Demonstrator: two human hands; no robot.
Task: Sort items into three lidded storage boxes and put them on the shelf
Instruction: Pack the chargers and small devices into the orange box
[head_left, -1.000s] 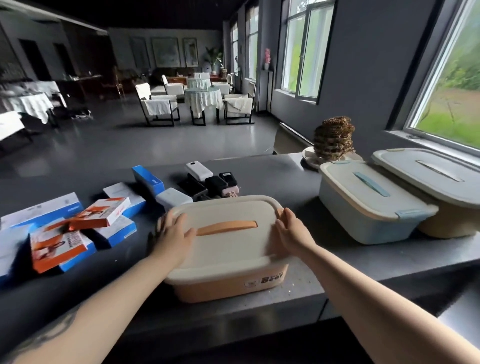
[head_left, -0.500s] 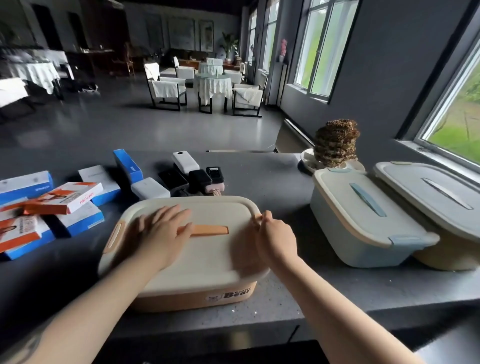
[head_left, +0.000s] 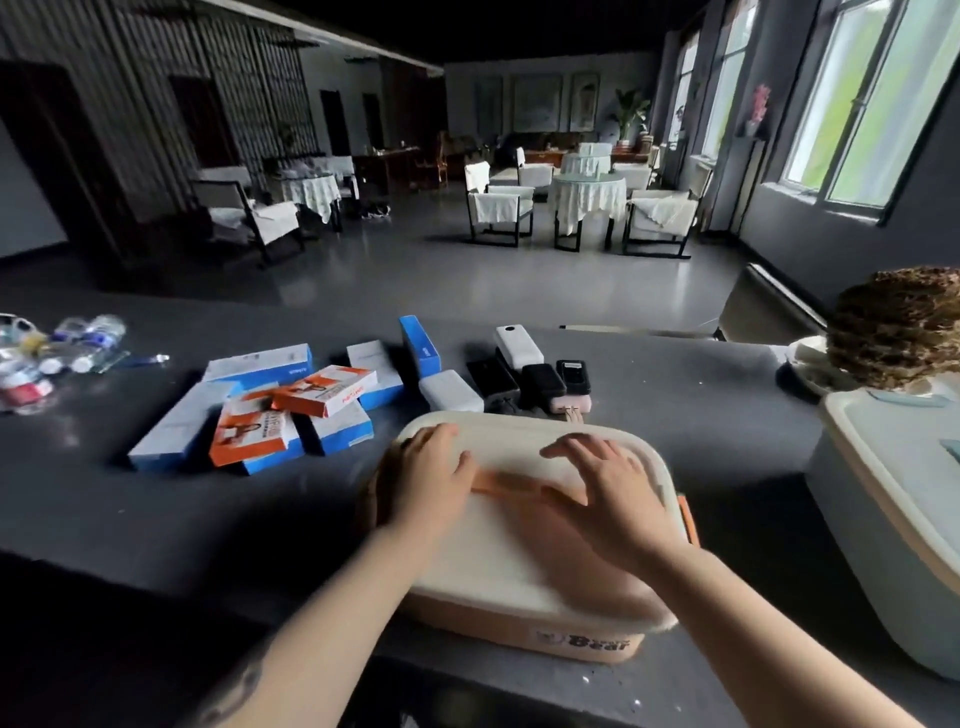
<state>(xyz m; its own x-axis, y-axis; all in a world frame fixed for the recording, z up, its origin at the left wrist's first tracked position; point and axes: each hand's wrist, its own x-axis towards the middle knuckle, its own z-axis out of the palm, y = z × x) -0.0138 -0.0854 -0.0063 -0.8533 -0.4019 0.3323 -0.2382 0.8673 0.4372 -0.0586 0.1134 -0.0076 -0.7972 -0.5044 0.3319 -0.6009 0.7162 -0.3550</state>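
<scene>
Head view: both hands (head_left: 524, 483) flat on orange box lid (head_left: 519, 551), apparently near counter edge (head_left: 519, 680).

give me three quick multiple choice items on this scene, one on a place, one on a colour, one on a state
1. Where do both hands rest?
A. on the orange box's lid
B. on the blue cartons
C. on the power banks

2. What colour is the lid's handle?
A. green
B. orange
C. black

3. How is the orange box?
A. lid off
B. tipped over
C. lid on

Answers: 1 A, the left hand and right hand lie flat on the lid. 2 B, the handle between the hands is orange. 3 C, the lid covers the orange box.
</scene>
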